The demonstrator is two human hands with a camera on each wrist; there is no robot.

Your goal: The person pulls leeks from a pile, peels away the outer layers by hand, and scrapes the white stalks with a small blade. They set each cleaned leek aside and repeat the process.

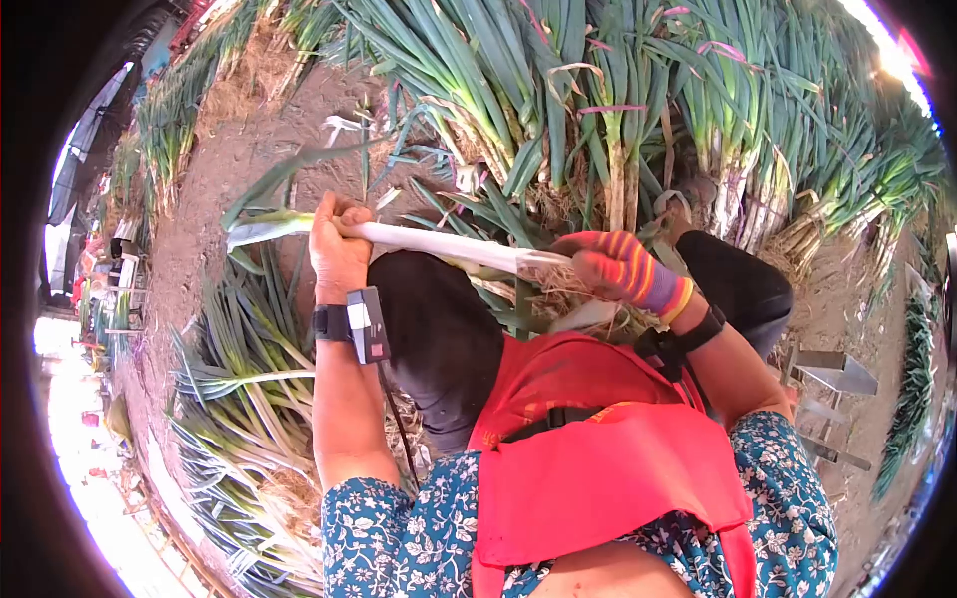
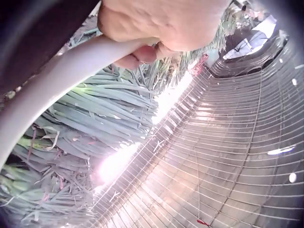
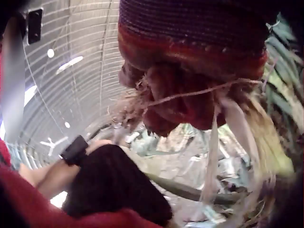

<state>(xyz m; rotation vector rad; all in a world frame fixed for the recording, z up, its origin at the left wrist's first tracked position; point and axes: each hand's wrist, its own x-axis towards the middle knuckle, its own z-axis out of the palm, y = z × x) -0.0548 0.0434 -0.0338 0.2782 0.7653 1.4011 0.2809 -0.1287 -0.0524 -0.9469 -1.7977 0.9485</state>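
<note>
A long leek with a white stalk (image 1: 439, 242) lies across the person's knees in the head view, its green leaves to the left. The bare left hand (image 1: 339, 242) grips it where the white meets the green; in the left wrist view the fingers of that hand (image 2: 161, 23) curl round the pale stalk (image 2: 57, 76). At the root end, the right hand (image 1: 630, 269), in a striped glove, holds the stalk's end. Seen from the right wrist, the gloved hand (image 3: 185, 90) has curled fingers against roots (image 3: 130, 107) and dry leaf strips (image 3: 242, 128).
Bundles of leeks (image 1: 618, 110) stand tied along the far side. A pile of leeks (image 1: 249, 369) lies by the left leg. Trimmed leaves litter the soil before the knees. A metal object (image 1: 837, 372) stands at the right.
</note>
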